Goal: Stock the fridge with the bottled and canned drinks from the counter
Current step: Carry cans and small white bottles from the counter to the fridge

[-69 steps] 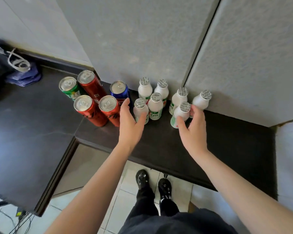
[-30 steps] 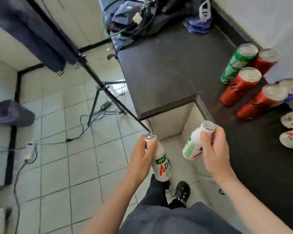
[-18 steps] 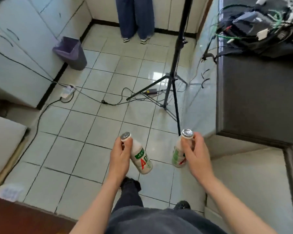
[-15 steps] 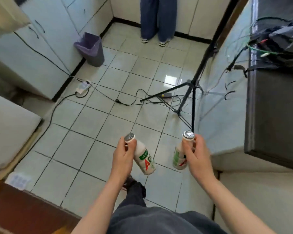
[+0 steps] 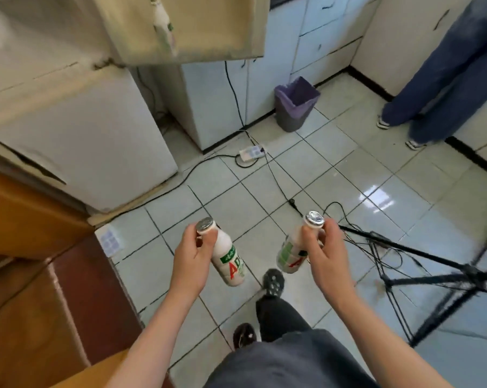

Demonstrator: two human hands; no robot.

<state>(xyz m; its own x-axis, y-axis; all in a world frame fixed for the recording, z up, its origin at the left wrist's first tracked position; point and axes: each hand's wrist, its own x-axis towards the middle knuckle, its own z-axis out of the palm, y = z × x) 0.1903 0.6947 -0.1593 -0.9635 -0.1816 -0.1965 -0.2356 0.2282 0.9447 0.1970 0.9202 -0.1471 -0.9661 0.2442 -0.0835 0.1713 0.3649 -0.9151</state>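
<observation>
Tiled kitchen floor (image 5: 334,175) is filling most of the view, with a white fridge (image 5: 77,130) standing at upper left and its upper door (image 5: 186,26) swinging open above; a small white bottle is showing blurred in the door shelf (image 5: 161,21). A purple-lined bin (image 5: 296,103) is sitting by the white cabinets (image 5: 315,37), a power strip (image 5: 252,152) with cords is lying on the floor near it, and a black tripod (image 5: 433,273) is spreading its legs at right. Another person's legs in blue jeans (image 5: 438,79) are standing at upper right. Left hand (image 5: 192,256) is gripping a white bottle (image 5: 228,261) near the neck, bottle tilting with its base down-right, foil cap up. Right hand (image 5: 326,253) is gripping a second white bottle (image 5: 292,253) near the neck, base tilting down-left. Both bottles are hanging in the air over the floor, near each other but apart, in front of the fridge. Wearer's dark trousers and shoes (image 5: 273,281) are showing below.
</observation>
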